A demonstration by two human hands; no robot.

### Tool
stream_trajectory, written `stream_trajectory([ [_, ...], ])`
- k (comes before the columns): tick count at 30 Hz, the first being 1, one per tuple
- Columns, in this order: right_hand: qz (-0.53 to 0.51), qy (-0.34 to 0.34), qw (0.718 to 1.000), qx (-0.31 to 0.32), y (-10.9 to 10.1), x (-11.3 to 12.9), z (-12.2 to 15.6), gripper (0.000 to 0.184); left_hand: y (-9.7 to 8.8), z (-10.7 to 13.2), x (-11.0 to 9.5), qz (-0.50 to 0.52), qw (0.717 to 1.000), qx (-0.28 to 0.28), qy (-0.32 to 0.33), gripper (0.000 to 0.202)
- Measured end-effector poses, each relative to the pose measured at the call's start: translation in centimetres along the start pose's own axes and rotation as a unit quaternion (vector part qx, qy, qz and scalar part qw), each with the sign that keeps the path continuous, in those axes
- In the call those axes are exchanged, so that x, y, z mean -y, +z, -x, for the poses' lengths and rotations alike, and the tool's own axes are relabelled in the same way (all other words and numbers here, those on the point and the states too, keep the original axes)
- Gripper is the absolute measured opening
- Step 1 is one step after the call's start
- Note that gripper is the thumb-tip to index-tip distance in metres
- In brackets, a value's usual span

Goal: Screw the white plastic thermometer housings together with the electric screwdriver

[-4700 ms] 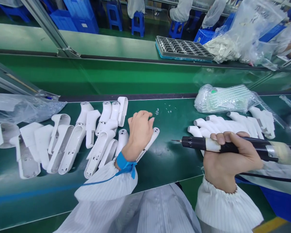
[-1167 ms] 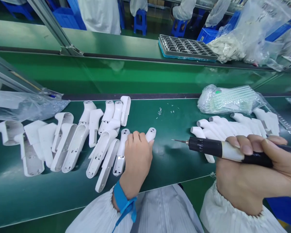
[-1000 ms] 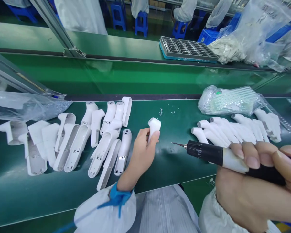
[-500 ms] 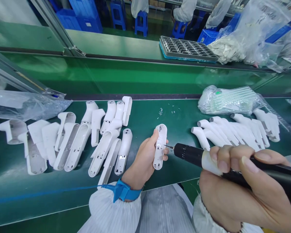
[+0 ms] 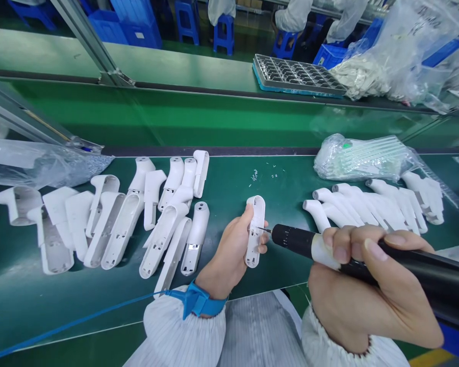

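- The left hand (image 5: 232,251) holds a white handle shell (image 5: 255,250), apparently just above the surface (image 5: 283,196); thumb on one edge, fingers (image 5: 262,248) curled around the other, closed snugly, likely to brace it against the tool.
- The shell stands lengthwise with its hollow side up and facing the wearer, which probably exposes the inner face.
- The right hand (image 5: 373,285) wraps its fingers fully about a black electric screwdriver (image 5: 296,240), tilted slightly down toward the shell; the bit reaches its hollow, though contact is too fine to tell.
- Loose screws (image 5: 254,176) lie beyond the left hand, seemingly within easy reach.
- Left-hand shells (image 5: 117,234) and right-hand shells (image 5: 315,214) flank the hands, perhaps to keep two batches apart.
- A blue wrist strap (image 5: 204,305) circles the left wrist, its cord trailing left, away from the screwdriver.
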State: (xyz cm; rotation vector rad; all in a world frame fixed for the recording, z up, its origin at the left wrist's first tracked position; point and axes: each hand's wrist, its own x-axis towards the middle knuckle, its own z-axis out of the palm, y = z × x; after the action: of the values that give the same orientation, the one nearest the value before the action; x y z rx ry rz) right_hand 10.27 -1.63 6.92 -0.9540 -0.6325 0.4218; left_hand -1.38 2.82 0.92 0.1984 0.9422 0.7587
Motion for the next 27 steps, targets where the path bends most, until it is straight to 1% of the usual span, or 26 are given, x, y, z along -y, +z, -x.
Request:
stream_trajectory([
  [3, 0.001, -0.003, 1.0, 0.005, 0.0, -0.1, 0.1, 0.019, 0.1, 0.0, 0.1, -0.001, 1.0, -0.004, 0.003, 0.046],
  [5, 0.003, -0.003, 1.0, 0.026, -0.1, -0.2, 0.2, 0.019, 0.3, -0.1, 0.3, 0.007, 1.0, -0.007, 0.008, 0.045],
  [8, 0.001, -0.038, 0.997, 0.073, -0.2, -0.4, 0.5, 0.021, 0.8, -0.1, 0.6, 0.01, 1.0, -0.018, 0.011, 0.047],
  [10, 0.0, -0.06, 0.994, 0.091, -0.3, -0.4, 0.5, 0.023, 1.1, 0.0, 0.7, 0.007, 1.0, -0.025, 0.004, 0.049],
  [15, 0.001, -0.064, 0.993, 0.104, -0.5, -0.1, 0.3, 0.022, 1.2, 0.2, 0.6, 0.002, 1.0, -0.014, -0.012, 0.051],
  [17, 0.002, -0.065, 0.993, 0.101, -0.6, 0.1, 0.4, 0.023, 1.2, 0.1, 0.7, -0.004, 1.0, -0.005, -0.016, 0.052],
  [21, 0.01, -0.026, 0.997, 0.076, -0.6, 0.4, 0.8, 0.022, 1.2, 0.0, 0.8, -0.015, 1.0, 0.001, -0.014, 0.054],
  [23, 0.008, -0.018, 0.997, 0.069, -0.5, 0.3, 0.4, 0.02, 1.1, -0.1, 0.7, -0.045, 0.999, 0.017, -0.007, 0.054],
  [25, -0.007, -0.005, 0.999, 0.05, -0.3, -0.3, -0.7, 0.016, 0.7, -0.2, 0.5, -0.115, 0.993, 0.037, 0.013, 0.051],
  [26, -0.015, 0.006, 0.999, 0.029, -0.2, -0.8, -1.5, 0.015, 0.3, -0.3, 0.5, -0.169, 0.984, 0.034, 0.038, 0.048],
  [27, -0.022, 0.014, 1.0, 0.004, -0.1, -1.5, -2.5, 0.014, -0.1, -0.4, 0.4, -0.231, 0.97, 0.02, 0.071, 0.043],
])
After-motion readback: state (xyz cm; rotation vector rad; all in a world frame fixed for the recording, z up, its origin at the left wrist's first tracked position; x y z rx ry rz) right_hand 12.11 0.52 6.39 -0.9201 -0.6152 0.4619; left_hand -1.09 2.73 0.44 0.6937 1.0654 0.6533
